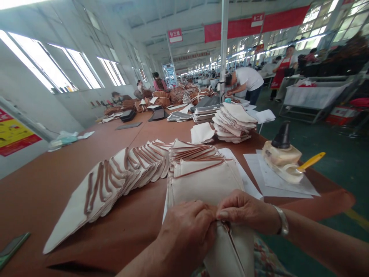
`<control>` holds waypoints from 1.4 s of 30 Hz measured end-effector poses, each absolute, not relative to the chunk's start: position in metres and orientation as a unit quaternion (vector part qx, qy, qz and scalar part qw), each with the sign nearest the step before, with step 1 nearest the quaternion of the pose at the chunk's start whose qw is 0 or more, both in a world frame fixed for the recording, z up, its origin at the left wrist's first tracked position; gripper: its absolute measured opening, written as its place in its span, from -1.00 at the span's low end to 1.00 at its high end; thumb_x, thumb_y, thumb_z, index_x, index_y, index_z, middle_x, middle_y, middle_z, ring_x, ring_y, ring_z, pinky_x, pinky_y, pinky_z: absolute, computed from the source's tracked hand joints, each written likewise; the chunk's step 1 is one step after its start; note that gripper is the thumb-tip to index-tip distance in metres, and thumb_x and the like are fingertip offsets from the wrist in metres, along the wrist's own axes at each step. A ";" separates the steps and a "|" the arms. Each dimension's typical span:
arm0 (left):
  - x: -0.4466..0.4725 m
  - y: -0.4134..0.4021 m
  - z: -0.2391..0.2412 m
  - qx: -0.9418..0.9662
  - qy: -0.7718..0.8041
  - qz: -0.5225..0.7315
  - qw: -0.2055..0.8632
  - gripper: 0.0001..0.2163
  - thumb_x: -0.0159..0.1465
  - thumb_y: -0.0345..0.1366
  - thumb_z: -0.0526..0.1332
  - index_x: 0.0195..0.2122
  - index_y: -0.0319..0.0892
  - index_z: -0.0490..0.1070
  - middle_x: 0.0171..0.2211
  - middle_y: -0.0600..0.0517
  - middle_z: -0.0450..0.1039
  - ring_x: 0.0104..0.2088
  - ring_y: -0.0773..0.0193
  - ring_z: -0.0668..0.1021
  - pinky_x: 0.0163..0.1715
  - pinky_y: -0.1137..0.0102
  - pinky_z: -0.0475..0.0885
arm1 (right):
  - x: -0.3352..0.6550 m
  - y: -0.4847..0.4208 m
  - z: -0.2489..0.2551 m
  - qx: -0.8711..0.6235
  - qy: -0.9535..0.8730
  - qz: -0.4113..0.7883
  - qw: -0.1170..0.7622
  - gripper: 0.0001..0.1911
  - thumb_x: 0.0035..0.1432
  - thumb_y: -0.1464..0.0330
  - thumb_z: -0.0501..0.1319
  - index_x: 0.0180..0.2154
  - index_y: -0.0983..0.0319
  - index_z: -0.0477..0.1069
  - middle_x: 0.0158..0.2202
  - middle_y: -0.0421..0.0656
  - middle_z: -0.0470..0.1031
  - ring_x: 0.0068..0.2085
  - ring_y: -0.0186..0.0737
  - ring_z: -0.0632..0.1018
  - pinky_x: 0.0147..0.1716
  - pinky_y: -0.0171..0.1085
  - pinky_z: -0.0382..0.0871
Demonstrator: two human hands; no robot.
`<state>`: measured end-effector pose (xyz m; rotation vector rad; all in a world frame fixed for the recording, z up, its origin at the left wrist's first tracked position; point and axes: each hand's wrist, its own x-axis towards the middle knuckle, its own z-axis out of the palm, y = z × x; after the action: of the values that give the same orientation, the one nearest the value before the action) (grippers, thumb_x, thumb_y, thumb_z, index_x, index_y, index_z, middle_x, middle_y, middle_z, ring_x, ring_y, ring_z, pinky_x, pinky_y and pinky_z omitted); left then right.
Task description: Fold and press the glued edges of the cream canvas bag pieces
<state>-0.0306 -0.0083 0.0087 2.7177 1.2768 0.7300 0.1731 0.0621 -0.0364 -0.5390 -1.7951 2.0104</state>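
Both of my hands meet at the table's near edge on a cream fabric panel [220,254] with a dark brown slit or seam down its middle. My left hand [187,227] has its fingers curled onto the panel's upper end. Thumb and fingers of my right hand [245,211], a silver bangle at its wrist, pinch the same end beside it. Just beyond lies a stack of cream panels [207,181] with brown-edged strips. To its left, a fanned row of similar panels [112,177] stretches across the brown table. The fingertips' undersides are hidden.
A cream container [281,156] with a black nozzle-like top and a yellow-handled brush [311,161] stand on white sheets at right. Farther back are piled panels [233,121]. A green-edged flat object [13,246] lies at left. A person in white [248,80] bends over the table's far side.
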 end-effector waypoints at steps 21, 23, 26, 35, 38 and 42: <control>-0.036 -0.015 -0.005 0.921 0.346 0.154 -0.092 -0.87 0.30 -0.48 0.04 -0.19 -0.20 0.32 -0.36 -0.01 0.40 -0.40 0.21 0.43 -0.38 0.33 0.32 | 0.183 0.068 -0.041 -0.191 -0.688 0.680 0.167 -0.65 0.19 0.20 0.26 -0.35 0.41 0.51 -0.50 -0.22 0.35 -0.46 -0.41 0.28 -0.45 -0.40 0.16; -0.038 -0.015 -0.006 0.926 0.341 0.157 -0.050 -0.83 0.30 -0.49 0.02 -0.14 -0.22 0.32 -0.28 -0.05 0.44 -0.33 0.20 0.47 -0.34 0.34 0.34 | 0.181 0.067 -0.040 -0.216 -0.709 0.652 0.160 -0.79 0.14 0.33 0.26 -0.39 0.39 0.51 -0.52 -0.24 0.35 -0.48 -0.42 0.28 -0.48 -0.42 0.15; -0.039 -0.010 -0.005 0.888 0.389 0.197 0.143 -0.87 0.32 -0.47 0.02 -0.19 -0.19 0.31 -0.25 -0.03 0.45 -0.28 0.26 0.49 -0.28 0.41 0.37 | 0.180 0.065 -0.036 -0.251 -0.740 0.603 0.160 -0.89 0.06 0.48 0.21 -0.42 0.37 0.52 -0.54 -0.25 0.38 -0.49 -0.41 0.30 -0.49 -0.43 0.18; -0.036 0.011 0.004 0.664 0.448 0.194 0.566 -0.51 0.26 0.14 0.15 -0.38 -0.28 0.49 -0.52 0.07 0.29 -0.48 0.36 0.31 -0.53 0.49 0.17 | 0.184 0.065 -0.028 -0.149 -0.779 0.579 0.190 -0.71 0.28 0.27 0.16 -0.35 0.37 0.47 -0.48 -0.20 0.40 -0.45 -0.38 0.35 -0.45 -0.42 0.24; -0.033 0.009 -0.003 0.644 0.446 0.217 0.582 -0.52 0.23 0.14 0.20 -0.44 -0.27 0.46 -0.53 0.09 0.24 -0.51 0.39 0.24 -0.53 0.49 0.13 | 0.186 0.067 -0.030 -0.147 -0.765 0.598 0.187 -0.62 0.31 0.15 0.15 -0.33 0.37 0.45 -0.45 -0.19 0.37 -0.41 -0.36 0.34 -0.40 -0.40 0.25; -0.030 0.005 -0.004 0.630 0.472 0.252 0.563 -0.56 0.27 0.07 0.20 -0.50 -0.25 0.36 -0.53 0.11 0.17 -0.51 0.42 0.17 -0.54 0.50 0.09 | 0.188 0.068 -0.033 -0.152 -0.743 0.635 0.147 -0.55 0.29 0.06 0.16 -0.36 0.35 0.41 -0.46 -0.25 0.24 -0.43 -0.39 0.24 -0.47 -0.41 0.14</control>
<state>-0.0300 0.0053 -0.0038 1.4833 1.1115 0.5921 0.1878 0.0685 -0.0329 -0.4380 -2.1384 1.8255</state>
